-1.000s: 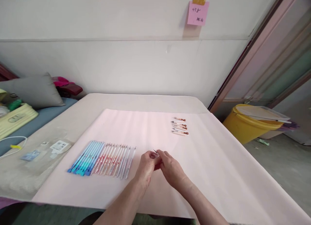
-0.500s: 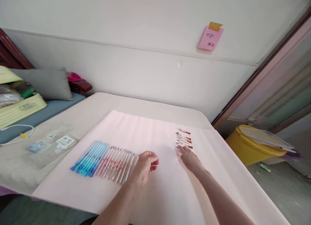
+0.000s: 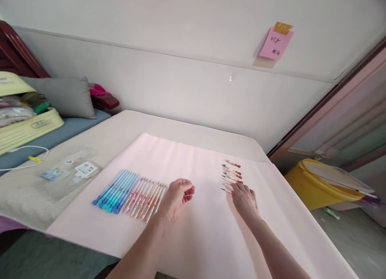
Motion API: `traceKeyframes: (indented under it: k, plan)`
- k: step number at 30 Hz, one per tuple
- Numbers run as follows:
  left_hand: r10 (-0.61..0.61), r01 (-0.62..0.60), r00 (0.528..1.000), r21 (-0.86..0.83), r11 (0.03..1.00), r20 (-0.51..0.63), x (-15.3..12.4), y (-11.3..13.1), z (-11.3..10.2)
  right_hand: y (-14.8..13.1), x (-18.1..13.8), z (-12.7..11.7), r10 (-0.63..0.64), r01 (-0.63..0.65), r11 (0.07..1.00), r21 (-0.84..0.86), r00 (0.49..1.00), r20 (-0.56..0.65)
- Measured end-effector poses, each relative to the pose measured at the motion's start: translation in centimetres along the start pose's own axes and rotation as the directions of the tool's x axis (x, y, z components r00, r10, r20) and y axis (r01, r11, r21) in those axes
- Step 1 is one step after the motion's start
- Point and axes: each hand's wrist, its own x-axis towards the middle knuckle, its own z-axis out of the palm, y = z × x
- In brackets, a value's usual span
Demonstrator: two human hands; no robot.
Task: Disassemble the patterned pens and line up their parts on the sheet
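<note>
As short pens (image 3: 232, 172) lie partly under the right hand (image 3: 245, 199), grip unclear, right of the pen row (image 3: 130, 192), left hand (image 3: 179, 195) loosely curled beside it

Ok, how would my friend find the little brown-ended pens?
Start with the big pale pink sheet. On its right side, by the right hand, are the little brown-ended pens. They lie sideways and look shorter, unlike the blue pens and whitish pens lined up on the left.

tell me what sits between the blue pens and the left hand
A row of pale pens with red markings lies between the blue pens and the left hand, seen in the head view.
</note>
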Motion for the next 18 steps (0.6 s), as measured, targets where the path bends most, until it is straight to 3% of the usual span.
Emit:
traceKeyframes:
  k: [10,18]
  plan:
    - [0.035,-0.037,0.998,-0.038,0.999,-0.059,-0.4,1.1,-1.0,-0.7,-2.1,0.4,0.012,-0.008,0.999,-0.053,0.998,0.069]
    - [0.03,-0.031,0.999,-0.051,0.998,-0.022,-0.3,0.9,-1.0,1.0,0.8,-0.6,-0.011,0.015,0.996,-0.09,0.999,0.038]
